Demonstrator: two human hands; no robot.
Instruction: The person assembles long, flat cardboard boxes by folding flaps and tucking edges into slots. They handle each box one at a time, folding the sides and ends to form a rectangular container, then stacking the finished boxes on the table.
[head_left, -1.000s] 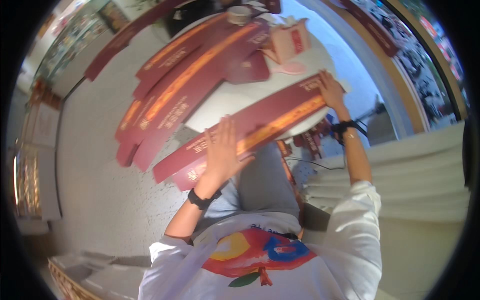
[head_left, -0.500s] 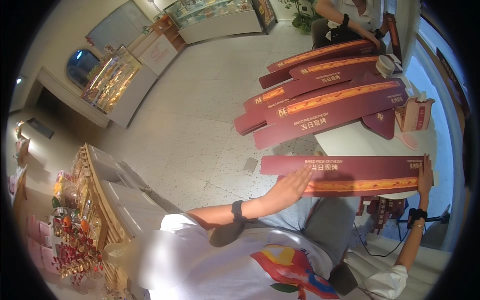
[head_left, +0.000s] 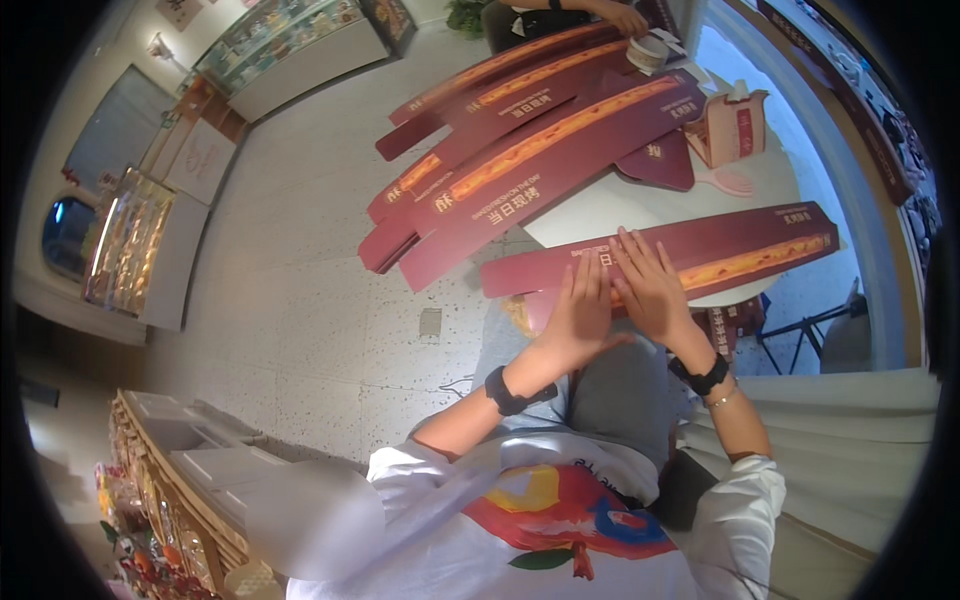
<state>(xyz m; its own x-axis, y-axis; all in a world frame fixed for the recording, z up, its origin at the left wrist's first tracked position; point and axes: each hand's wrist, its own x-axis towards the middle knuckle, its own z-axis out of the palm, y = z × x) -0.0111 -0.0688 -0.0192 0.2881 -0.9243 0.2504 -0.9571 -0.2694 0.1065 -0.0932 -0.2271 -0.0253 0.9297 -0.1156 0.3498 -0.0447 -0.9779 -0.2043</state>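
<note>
A long, flat maroon cardboard box (head_left: 745, 255), printed with a baked roll picture, lies across the near side of the white round table (head_left: 580, 207). My left hand (head_left: 580, 312) rests flat near its left part, fingers stretched out. Right beside it, my right hand (head_left: 652, 290) presses flat on the same cardboard, its fingers extended over the middle. Both hands are open and grip nothing. The box's left end sticks out past the table edge over my lap.
Several more long maroon boxes (head_left: 560, 150) overlap on the far side, jutting past the table's left edge. Near them are a small carton (head_left: 735, 130), a pink fork-shaped piece (head_left: 725, 182) and a round white roll or tub (head_left: 648, 53). Another person's hand (head_left: 622, 18) is at the far end.
My right hand has slid left from the box's right end to the middle, next to my left hand. The view has turned, so the whole scene sits differently.
</note>
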